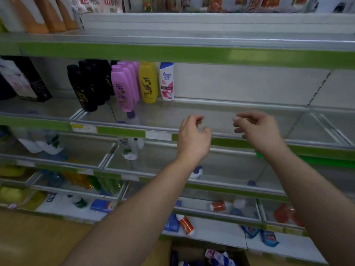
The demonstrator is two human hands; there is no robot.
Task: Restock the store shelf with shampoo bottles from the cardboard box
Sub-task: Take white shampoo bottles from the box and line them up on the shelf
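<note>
Hovering empty: left hand point(194, 139), right hand point(257, 127), fingers loosely curled.
White plastic shampoo bottle point(166, 81): likely rigid, slick; grip mid-body.

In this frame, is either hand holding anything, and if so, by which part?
Nothing visible is held. The left hand and the right hand are loosely curled in front of the shelf, apart from the shampoo bottles standing on it.

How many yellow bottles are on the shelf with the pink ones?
1: the yellow bottle stands between the pink bottles and the white bottle. Others may be hidden behind it.
</note>
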